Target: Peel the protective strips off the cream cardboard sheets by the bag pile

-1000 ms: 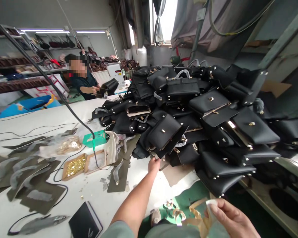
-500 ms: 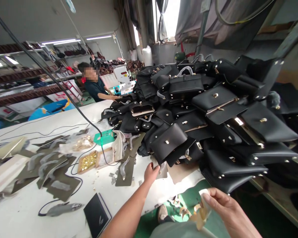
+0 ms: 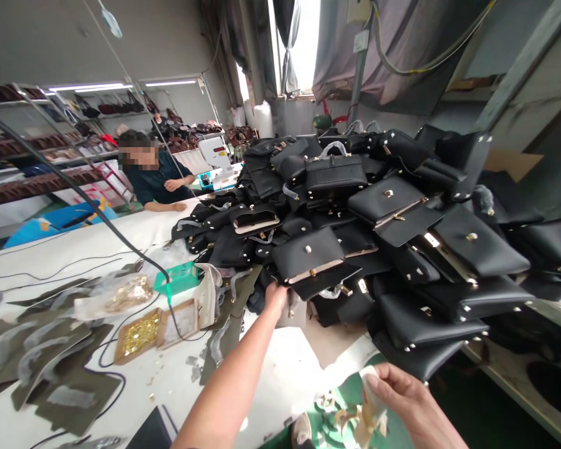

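My left hand (image 3: 275, 298) reaches to the lower left corner of a black handbag (image 3: 307, 254) at the near edge of a large pile. Its fingers go under the bag and are hidden, so its grip cannot be made out. The bag's flap hangs open toward me, showing a pale inner edge and a gold clasp. At the lower right, my right hand (image 3: 397, 390) pinches a crumpled strip of whitish and tan paper (image 3: 368, 405) between thumb and fingers, above the green floor.
Left on the white table (image 3: 154, 365) are a box of gold hardware (image 3: 139, 335), a green box (image 3: 176, 278), olive leather pieces (image 3: 70, 374) and black cables. A person (image 3: 154, 174) sits across the table by a white machine (image 3: 215, 153). Black bags fill the right side.
My left hand has moved under the near bag, and that bag is raised and tilted, showing its pale edge. The view has shifted right. The person's one hand has lifted from the table.
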Demonstrator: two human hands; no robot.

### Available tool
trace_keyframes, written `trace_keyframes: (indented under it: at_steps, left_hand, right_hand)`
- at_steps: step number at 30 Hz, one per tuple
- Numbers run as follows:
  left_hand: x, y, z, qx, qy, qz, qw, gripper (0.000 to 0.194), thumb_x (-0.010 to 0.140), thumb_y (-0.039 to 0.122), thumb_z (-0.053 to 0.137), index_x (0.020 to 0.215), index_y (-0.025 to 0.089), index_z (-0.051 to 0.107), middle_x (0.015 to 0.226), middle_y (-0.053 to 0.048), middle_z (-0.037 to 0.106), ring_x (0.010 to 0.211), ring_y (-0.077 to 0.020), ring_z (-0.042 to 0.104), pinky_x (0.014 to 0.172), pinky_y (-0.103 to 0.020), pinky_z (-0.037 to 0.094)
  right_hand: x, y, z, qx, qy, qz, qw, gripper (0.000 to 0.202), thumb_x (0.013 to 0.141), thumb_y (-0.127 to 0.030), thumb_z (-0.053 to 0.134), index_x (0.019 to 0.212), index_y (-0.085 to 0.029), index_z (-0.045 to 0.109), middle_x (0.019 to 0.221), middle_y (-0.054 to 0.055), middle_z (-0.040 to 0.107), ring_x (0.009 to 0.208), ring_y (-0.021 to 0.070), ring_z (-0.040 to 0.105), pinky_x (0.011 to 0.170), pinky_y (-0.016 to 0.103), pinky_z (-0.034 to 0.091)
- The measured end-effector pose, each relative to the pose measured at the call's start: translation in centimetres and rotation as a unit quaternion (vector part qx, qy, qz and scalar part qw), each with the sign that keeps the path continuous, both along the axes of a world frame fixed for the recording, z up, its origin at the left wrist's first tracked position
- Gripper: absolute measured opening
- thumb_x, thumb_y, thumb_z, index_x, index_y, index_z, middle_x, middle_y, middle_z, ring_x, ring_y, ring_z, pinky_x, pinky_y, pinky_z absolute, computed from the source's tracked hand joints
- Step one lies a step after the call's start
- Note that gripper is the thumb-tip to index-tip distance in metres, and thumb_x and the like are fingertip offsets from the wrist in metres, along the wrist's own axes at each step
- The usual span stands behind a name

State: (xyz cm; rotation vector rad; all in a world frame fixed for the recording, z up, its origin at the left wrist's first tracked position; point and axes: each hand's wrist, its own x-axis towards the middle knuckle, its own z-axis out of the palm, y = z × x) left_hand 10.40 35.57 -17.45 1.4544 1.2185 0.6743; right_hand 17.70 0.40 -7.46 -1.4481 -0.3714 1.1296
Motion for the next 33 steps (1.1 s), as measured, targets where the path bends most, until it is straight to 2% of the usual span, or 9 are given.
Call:
trace_keyframes:
  at_steps: [4,7,10,15,20,24,27,31,33]
  left_hand:
    - [-2.6,2.5,3.6,0.042,0.038,-0.009,0.998,0.018,0.090,0.032,0.071,0.085,0.015,0.069,0.085,-0.001,0.072,0.084,-0.0180,0.067,0.084,-0.037,0.054]
    - [-6.4,1.1,4.1,0.047,0.073,0.008,0.996,0.009,0.082,0.026,0.070,0.080,0.017,0.069,0.078,-0.002,0.073,0.080,-0.0211,0.068,0.077,-0.033,0.051]
    - [-10.4,-3.6,2.0,0.029,0.100,0.028,0.994,0.008,0.077,0.025,0.069,0.082,0.019,0.071,0.082,-0.005,0.077,0.084,-0.0261,0.071,0.077,-0.033,0.051]
    - [-14.2,-11.8,-3.6,-0.005,0.128,0.085,0.988,0.031,0.088,0.039,0.059,0.106,0.016,0.069,0.112,-0.015,0.078,0.105,-0.0317,0.073,0.090,-0.040,0.055]
    - [-15.1,-13.5,-6.8,0.013,0.182,0.080,0.980,0.029,0.091,0.038,0.056,0.108,0.016,0.067,0.117,-0.017,0.075,0.115,-0.0311,0.070,0.100,-0.038,0.052]
    - [-16.5,-12.7,-7.4,0.051,0.256,0.067,0.963,0.040,0.092,0.035,0.055,0.124,0.012,0.061,0.128,-0.022,0.069,0.127,-0.0341,0.063,0.108,-0.042,0.047]
    - [-18.4,-13.2,-7.1,0.111,0.307,0.046,0.944,0.056,0.096,0.029,0.047,0.147,0.007,0.043,0.150,-0.026,0.051,0.145,-0.0341,0.045,0.120,-0.045,0.036]
    - [-20.9,-14.2,-5.5,0.207,0.334,-0.097,0.914,0.061,0.090,0.009,0.041,0.151,0.015,0.044,0.164,-0.015,0.038,0.151,-0.0248,0.037,0.125,-0.038,0.029]
    - [-21.6,-14.2,-4.4,0.251,0.338,-0.181,0.889,0.067,0.085,0.002,0.043,0.149,0.019,0.049,0.167,-0.011,0.034,0.154,-0.0261,0.032,0.128,-0.044,0.024]
  right_hand:
    - [0.3,2.7,2.1,0.021,0.001,0.055,0.998,0.041,0.087,-0.060,0.072,0.078,-0.020,0.065,0.069,0.000,0.066,0.062,0.0143,0.054,0.062,0.027,0.040]
    - [0.7,3.7,2.7,0.041,-0.011,0.062,0.997,0.041,0.086,-0.060,0.072,0.080,-0.019,0.065,0.072,0.000,0.065,0.065,0.0145,0.054,0.064,0.027,0.040]
    - [1.0,3.5,2.1,0.044,-0.021,0.060,0.997,0.042,0.086,-0.060,0.072,0.080,-0.019,0.065,0.074,0.000,0.065,0.069,0.0146,0.052,0.067,0.028,0.040]
    - [1.4,1.8,0.4,0.022,-0.017,0.066,0.997,0.043,0.087,-0.062,0.070,0.081,-0.019,0.065,0.076,0.000,0.065,0.072,0.0162,0.051,0.072,0.030,0.039]
    - [0.8,0.8,0.4,0.010,-0.008,0.070,0.997,0.045,0.083,-0.063,0.072,0.080,-0.019,0.066,0.072,0.000,0.065,0.069,0.0170,0.052,0.068,0.030,0.039]
    - [0.2,0.2,0.9,-0.002,-0.036,0.058,0.998,0.047,0.080,-0.067,0.072,0.076,-0.021,0.066,0.071,0.001,0.064,0.070,0.0184,0.052,0.068,0.031,0.039]
    - [0.2,-0.4,0.7,-0.014,-0.049,0.053,0.997,0.049,0.078,-0.069,0.071,0.075,-0.021,0.066,0.070,0.001,0.062,0.069,0.0187,0.050,0.066,0.031,0.039]
    - [0.5,-1.2,0.2,-0.017,-0.051,0.060,0.997,0.048,0.080,-0.068,0.071,0.077,-0.021,0.067,0.071,0.001,0.063,0.068,0.0183,0.051,0.068,0.031,0.040]
    - [0.5,-1.5,0.1,-0.018,-0.064,0.067,0.996,0.048,0.081,-0.069,0.070,0.076,-0.021,0.067,0.072,0.001,0.064,0.070,0.0185,0.052,0.069,0.031,0.041]
